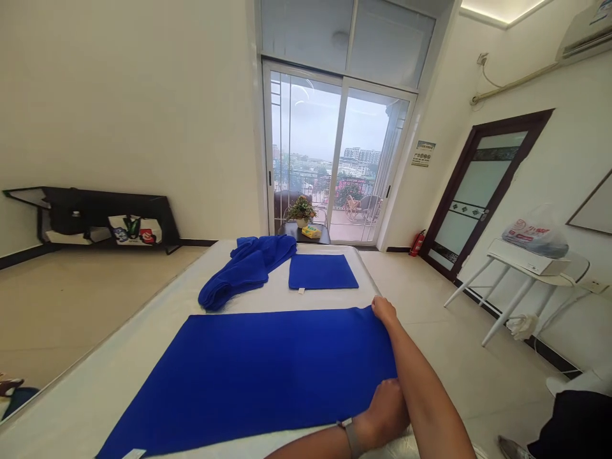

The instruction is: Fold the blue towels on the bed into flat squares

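A large blue towel (268, 376) lies spread flat on a pale covered table, a white tag at its near left corner. My right hand (384, 308) grips the towel's far right corner, fingers closed over the edge. Lower on that right edge, my left hand (389, 408), with a band on its wrist, is closed around the near right corner. Its fingertips are hidden. Beyond the towel sits a smaller folded blue towel (322, 272) with a white tag. Beside it, to the left, rests a loose, crumpled blue cloth heap (248, 271).
The pale table (81, 408) runs ahead toward a glass sliding door. At its far end a dark chair (324, 237) bears a potted plant (302, 210) and a yellow packet (311, 232). A white chair (509, 264) stands right. Part of a dark-clothed person shows at bottom right.
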`<state>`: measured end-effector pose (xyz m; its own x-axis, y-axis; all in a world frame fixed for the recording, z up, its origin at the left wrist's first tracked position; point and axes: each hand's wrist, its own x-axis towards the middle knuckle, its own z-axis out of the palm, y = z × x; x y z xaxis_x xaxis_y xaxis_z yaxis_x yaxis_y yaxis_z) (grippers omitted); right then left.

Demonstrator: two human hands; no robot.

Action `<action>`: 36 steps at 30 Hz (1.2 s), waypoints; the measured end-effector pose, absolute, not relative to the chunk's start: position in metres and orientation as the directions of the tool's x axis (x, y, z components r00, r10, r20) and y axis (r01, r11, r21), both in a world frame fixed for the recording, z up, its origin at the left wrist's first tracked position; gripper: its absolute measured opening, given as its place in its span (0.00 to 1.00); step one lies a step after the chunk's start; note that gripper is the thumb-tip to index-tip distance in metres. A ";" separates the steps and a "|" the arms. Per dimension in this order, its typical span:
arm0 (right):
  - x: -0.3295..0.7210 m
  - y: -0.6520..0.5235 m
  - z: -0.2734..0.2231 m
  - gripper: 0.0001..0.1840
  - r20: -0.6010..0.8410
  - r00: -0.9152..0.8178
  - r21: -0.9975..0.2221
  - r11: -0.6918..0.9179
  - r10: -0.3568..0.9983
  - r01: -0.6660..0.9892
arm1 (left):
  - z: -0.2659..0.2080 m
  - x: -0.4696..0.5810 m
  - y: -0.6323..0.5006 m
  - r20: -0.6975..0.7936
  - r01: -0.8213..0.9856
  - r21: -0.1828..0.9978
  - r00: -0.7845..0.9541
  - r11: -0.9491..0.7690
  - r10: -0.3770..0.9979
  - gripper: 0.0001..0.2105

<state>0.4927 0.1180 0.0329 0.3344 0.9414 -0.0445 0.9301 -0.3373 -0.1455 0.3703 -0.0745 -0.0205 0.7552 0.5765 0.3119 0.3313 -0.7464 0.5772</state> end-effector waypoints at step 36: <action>0.010 0.158 0.037 0.12 0.170 -0.538 -0.645 0.506 0.826 0.573 | -0.005 -0.100 -0.138 0.119 0.662 0.677 -0.529 0.321 0.840 0.16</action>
